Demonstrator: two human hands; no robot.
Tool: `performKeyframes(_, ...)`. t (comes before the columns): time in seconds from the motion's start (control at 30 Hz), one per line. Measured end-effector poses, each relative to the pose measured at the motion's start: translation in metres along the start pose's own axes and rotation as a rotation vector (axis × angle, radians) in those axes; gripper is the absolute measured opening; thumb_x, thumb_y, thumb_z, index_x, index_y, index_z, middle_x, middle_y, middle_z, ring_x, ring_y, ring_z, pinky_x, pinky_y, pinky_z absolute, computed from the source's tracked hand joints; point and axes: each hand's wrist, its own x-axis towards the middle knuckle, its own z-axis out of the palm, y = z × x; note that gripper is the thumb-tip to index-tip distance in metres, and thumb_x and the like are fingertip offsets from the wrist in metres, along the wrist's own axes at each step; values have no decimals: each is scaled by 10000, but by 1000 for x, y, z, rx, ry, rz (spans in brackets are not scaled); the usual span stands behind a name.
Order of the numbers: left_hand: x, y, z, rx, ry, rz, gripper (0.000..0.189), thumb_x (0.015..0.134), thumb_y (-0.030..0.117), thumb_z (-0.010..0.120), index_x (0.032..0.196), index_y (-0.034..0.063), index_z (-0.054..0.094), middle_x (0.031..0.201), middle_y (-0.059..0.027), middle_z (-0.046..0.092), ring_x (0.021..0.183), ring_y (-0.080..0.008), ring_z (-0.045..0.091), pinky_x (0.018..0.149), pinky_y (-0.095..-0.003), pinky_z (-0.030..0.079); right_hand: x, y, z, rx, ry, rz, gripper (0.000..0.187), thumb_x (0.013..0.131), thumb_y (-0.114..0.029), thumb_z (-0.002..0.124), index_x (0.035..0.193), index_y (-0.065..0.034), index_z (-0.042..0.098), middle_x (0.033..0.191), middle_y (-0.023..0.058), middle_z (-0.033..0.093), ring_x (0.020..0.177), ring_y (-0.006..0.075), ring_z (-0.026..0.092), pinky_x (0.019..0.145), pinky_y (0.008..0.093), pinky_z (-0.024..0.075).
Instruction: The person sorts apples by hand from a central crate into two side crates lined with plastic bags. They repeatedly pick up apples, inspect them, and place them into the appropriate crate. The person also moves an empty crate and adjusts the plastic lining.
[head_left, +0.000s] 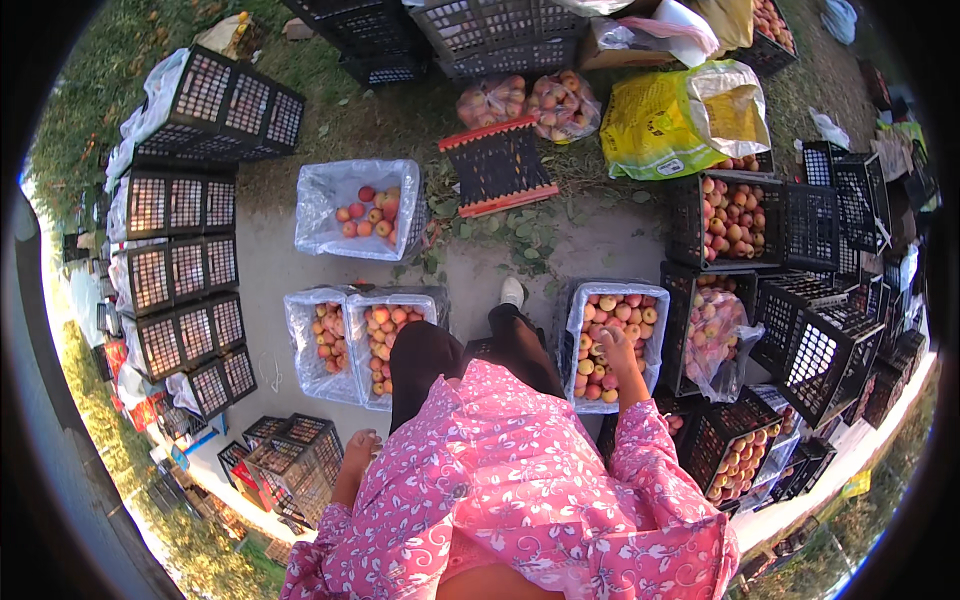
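My right hand (618, 351) reaches down into a liner-covered crate (578, 300) on my right, its fingers against the red and yellow apples (627, 309). Whether an apple sits in its grasp is hidden by the fingers. Low on my left, my left hand (363, 445) hangs beside my body with curled fingers; what they may enclose cannot be made out. Closest to that hand stand two lined crates side by side, the outer one (319, 386) and the inner one (431, 306), both holding apples. Ahead of them a third lined crate (319, 202) has a smaller heap of apples (373, 212).
Stacked black plastic crates (180, 270) line the left side. More apple crates (686, 225) stand at right, one with a plastic bag (716, 330) on top. Ahead lie a black, red-edged slatted piece (499, 169), bagged apples (491, 101) and a yellow sack (649, 124).
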Motion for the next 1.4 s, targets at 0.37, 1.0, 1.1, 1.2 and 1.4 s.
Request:
performKeyframes(0.37, 176, 296, -19, 455, -245, 317, 338, 956, 262, 565, 1190, 22, 603, 975, -77, 677, 788, -136, 631, 632, -277, 488, -61, 78, 40, 670, 409, 227, 295, 982, -214, 543, 1218, -49, 608, 915, 52, 661, 662, 131, 606, 544, 245, 457)
performKeyframes(1.0, 147, 571, 375, 1704, -903, 923, 304, 937, 176, 590, 1173, -13, 620, 1033, -96, 681, 908, -199, 669, 807, -326, 533, -130, 28, 434, 1350, 1204, 723, 325, 942, -254, 603, 1173, -27, 639, 928, 84, 698, 767, 174, 679, 667, 314, 559)
performKeyframes(1.1, 108, 514, 423, 1951, -1110, 1111, 304, 939, 184, 598, 1173, -9, 623, 1024, -101, 688, 938, -198, 666, 833, -340, 528, -125, 8, 434, 1363, 1296, 774, 316, 915, -277, 628, 1113, -37, 680, 922, 95, 708, 806, 178, 681, 733, 318, 540)
performKeyframes(1.2, 91, 440, 457, 2256, -1222, 1068, 307, 934, 188, 612, 1168, -9, 623, 1038, -137, 699, 964, -214, 676, 856, -337, 524, -109, 9, 455, 1364, 1344, 923, 343, 905, -299, 631, 1115, -32, 680, 959, 139, 717, 901, 235, 687, 818, 354, 524)
performKeyframes(1.4, 73, 280, 480, 2736, -1775, 1086, 283, 898, 192, 643, 1128, 28, 626, 1028, -165, 669, 960, -321, 667, 860, -384, 521, -73, 4, 450, 1502, 1390, 1116, 318, 900, -289, 623, 1097, -46, 679, 1014, 188, 708, 1002, 343, 668, 887, 417, 512)
